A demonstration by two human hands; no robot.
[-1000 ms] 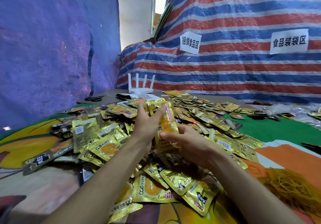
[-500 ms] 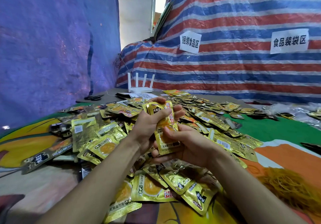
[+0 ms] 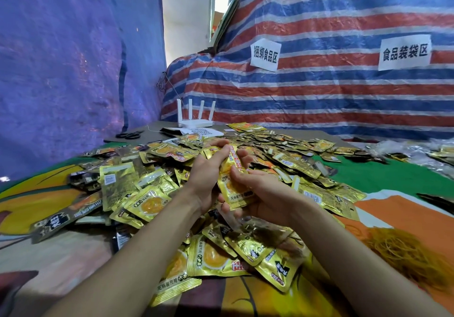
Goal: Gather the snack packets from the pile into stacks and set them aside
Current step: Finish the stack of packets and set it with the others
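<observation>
Looked like a makeshift food-packing workshop rather than a home. Held a great many gold snack packets (image 3: pixel 152 203) heaped loose over a printed cloth (image 3: pixel 398 208). Was screened with tarpaulin: a plain blue sheet (image 3: pixel 68 66) left of the snack packets, a red, white and blue striped sheet (image 3: pixel 331 100) behind them. Carried two white paper signs on that striped sheet, a left sign (image 3: pixel 265 55) naming a food bundling area and a right sign (image 3: pixel 405 51) naming a food bagging area. Kept a tangle of rubber bands (image 3: pixel 403 250) right of the snack packets, with black scissors (image 3: pixel 129 134) and a white router (image 3: pixel 195 122) behind them.
</observation>
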